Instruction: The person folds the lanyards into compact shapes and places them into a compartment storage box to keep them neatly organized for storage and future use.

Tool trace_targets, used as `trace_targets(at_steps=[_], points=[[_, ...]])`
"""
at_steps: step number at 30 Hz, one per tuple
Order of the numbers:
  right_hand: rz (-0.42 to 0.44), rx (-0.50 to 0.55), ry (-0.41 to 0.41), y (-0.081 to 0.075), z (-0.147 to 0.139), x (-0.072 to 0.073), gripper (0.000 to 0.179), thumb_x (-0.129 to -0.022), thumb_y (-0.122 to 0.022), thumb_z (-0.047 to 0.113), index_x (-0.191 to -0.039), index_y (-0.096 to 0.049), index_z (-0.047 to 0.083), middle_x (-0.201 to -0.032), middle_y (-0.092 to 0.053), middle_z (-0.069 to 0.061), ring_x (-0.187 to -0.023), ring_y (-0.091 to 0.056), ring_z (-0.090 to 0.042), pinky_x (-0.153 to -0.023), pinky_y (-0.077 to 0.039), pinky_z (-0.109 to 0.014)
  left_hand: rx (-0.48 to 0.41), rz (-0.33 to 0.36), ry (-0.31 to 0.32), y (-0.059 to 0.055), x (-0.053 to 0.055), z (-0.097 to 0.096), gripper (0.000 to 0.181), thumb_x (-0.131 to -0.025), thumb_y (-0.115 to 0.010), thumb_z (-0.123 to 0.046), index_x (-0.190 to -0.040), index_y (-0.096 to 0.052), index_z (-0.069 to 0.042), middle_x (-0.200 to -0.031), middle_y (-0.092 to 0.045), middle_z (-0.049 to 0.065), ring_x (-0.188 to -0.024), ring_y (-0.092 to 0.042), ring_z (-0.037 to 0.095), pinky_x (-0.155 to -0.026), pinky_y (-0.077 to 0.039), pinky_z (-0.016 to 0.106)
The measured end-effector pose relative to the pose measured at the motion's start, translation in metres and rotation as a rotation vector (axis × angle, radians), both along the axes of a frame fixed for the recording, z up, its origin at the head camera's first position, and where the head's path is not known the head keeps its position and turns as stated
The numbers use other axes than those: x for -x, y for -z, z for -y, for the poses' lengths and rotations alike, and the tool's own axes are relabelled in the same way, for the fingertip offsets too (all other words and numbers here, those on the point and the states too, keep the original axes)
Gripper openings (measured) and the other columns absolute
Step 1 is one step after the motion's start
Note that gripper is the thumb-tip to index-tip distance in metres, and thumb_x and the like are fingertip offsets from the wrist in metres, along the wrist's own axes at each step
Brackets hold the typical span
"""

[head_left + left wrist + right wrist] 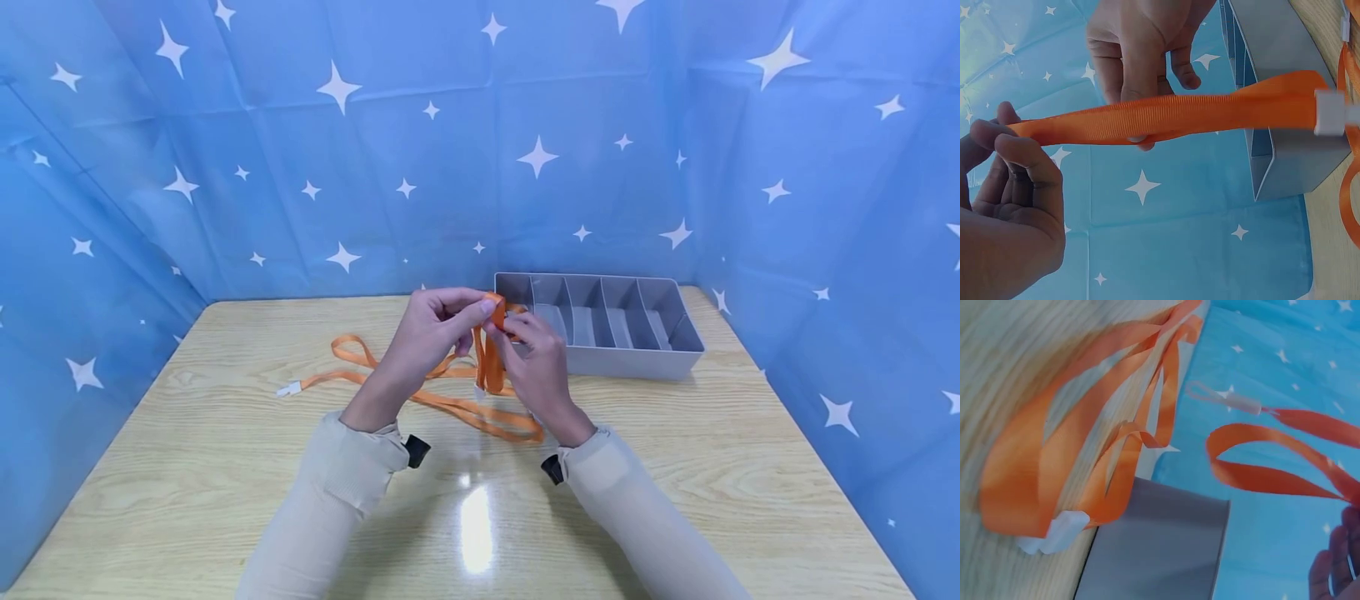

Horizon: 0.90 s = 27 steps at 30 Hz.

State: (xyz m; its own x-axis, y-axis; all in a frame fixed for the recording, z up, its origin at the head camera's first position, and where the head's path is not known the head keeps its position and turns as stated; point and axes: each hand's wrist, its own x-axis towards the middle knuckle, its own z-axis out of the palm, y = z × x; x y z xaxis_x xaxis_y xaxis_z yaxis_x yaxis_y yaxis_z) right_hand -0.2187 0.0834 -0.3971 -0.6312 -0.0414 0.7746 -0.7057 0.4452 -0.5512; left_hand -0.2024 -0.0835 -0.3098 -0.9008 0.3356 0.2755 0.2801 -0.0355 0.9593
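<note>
Both hands hold an orange lanyard [1179,115] up above the table. The left hand [438,329] pinches its folded top between thumb and fingers. Slightly lower and to the right, the right hand [538,362] grips the strap with its thumb and fingers, partly hidden behind it in the left wrist view. A white fitting [1330,112] sits at the strap's lower end. In the right wrist view an orange loop and a strap end with a pale clasp [1241,403] hang by the right hand. More orange lanyard [450,404] lies loosely looped on the table beneath.
A grey divided box [630,363] stands at the back right, just behind the right hand. A white clip [288,389] ends the lanyard lying to the left. The wooden table [225,467] meets a blue star-patterned curtain [450,150] at the back and sides.
</note>
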Motion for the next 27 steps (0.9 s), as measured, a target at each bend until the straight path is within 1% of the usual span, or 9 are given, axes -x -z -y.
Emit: trace_targets(at_steps=[4,7,9,13,17,20,21,25,27], points=[[0.018,0.006,-0.002,0.002,0.0,-0.002,0.013,-0.092,-0.073,0.013,-0.097,-0.077,0.002,-0.09,-0.069,-0.009,-0.085,-0.063,-0.023,-0.072,-0.055,-0.042,-0.021,-0.004,0.009,0.0,0.0,0.0,0.021,-0.098,-0.064,-0.013,-0.109,-0.073,0.003,-0.082,-0.069,0.015,-0.051,-0.047,0.015,-0.049,-0.042,0.026],[0.039,0.02,-0.028,0.004,0.0,-0.004,0.013,-0.092,-0.072,0.01,-0.1,-0.077,0.001,-0.092,-0.069,-0.009,-0.08,-0.063,-0.02,-0.066,-0.055,-0.04,-0.03,-0.004,0.011,-0.001,-0.001,-0.001,0.021,-0.098,-0.064,-0.013,-0.109,-0.073,0.003,-0.083,-0.071,0.014,-0.051,-0.048,0.016,-0.049,-0.044,0.026],[0.053,0.031,-0.058,0.005,0.0,-0.006,0.014,-0.093,-0.071,0.008,-0.102,-0.076,0.0,-0.093,-0.068,-0.009,-0.073,-0.059,-0.018,-0.06,-0.051,-0.035,-0.038,-0.007,0.01,-0.002,0.0,-0.001,0.022,-0.098,-0.065,-0.013,-0.109,-0.072,0.005,-0.084,-0.072,0.016,-0.05,-0.048,0.016,-0.05,-0.045,0.026],[0.106,0.07,-0.143,0.004,0.001,-0.011,0.015,-0.096,-0.065,0.006,-0.105,-0.075,-0.002,-0.094,-0.067,-0.009,-0.066,-0.053,-0.016,-0.057,-0.046,-0.025,-0.059,-0.026,0.006,-0.003,0.0,-0.002,0.022,-0.097,-0.065,-0.011,-0.108,-0.071,0.007,-0.085,-0.072,0.017,-0.049,-0.049,0.018,-0.049,-0.045,0.025],[0.177,0.111,-0.232,0.004,0.0,-0.016,0.016,-0.098,-0.059,0.001,-0.107,-0.073,-0.003,-0.096,-0.067,-0.011,-0.069,-0.057,-0.019,-0.062,-0.049,-0.023,-0.073,-0.041,0.0,-0.003,0.001,-0.002,0.02,-0.097,-0.065,-0.011,-0.105,-0.072,0.005,-0.081,-0.072,0.009,-0.05,-0.05,0.018,-0.049,-0.046,0.024],[0.221,0.112,-0.284,-0.006,0.001,-0.024,0.018,-0.098,-0.054,-0.006,-0.108,-0.07,-0.009,-0.097,-0.065,-0.016,-0.073,-0.056,-0.023,-0.065,-0.049,-0.023,-0.08,-0.041,-0.003,-0.004,0.001,-0.002,0.018,-0.097,-0.065,-0.011,-0.104,-0.072,0.004,-0.081,-0.072,0.007,-0.05,-0.05,0.017,-0.05,-0.046,0.024],[0.225,0.113,-0.299,-0.005,0.0,-0.024,0.019,-0.098,-0.054,-0.006,-0.109,-0.069,-0.009,-0.097,-0.064,-0.016,-0.074,-0.056,-0.023,-0.065,-0.049,-0.024,-0.082,-0.04,-0.003,-0.004,0.001,-0.002,0.018,-0.097,-0.065,-0.011,-0.104,-0.072,0.004,-0.081,-0.071,0.007,-0.05,-0.05,0.017,-0.05,-0.046,0.024],[0.211,0.093,-0.308,-0.003,0.0,-0.024,0.022,-0.095,-0.058,-0.005,-0.115,-0.068,-0.007,-0.101,-0.063,-0.014,-0.074,-0.055,-0.021,-0.064,-0.047,-0.026,-0.086,-0.036,-0.007,-0.004,0.001,-0.002,0.018,-0.097,-0.065,-0.012,-0.104,-0.072,0.004,-0.081,-0.071,0.008,-0.05,-0.051,0.018,-0.05,-0.046,0.024],[0.206,0.085,-0.297,0.005,0.0,-0.019,0.026,-0.093,-0.064,-0.003,-0.118,-0.068,-0.003,-0.104,-0.062,-0.012,-0.071,-0.053,-0.022,-0.061,-0.044,-0.028,-0.088,-0.034,-0.008,-0.004,0.001,-0.002,0.019,-0.097,-0.065,-0.012,-0.105,-0.072,0.004,-0.082,-0.072,0.008,-0.051,-0.05,0.019,-0.05,-0.045,0.025]])
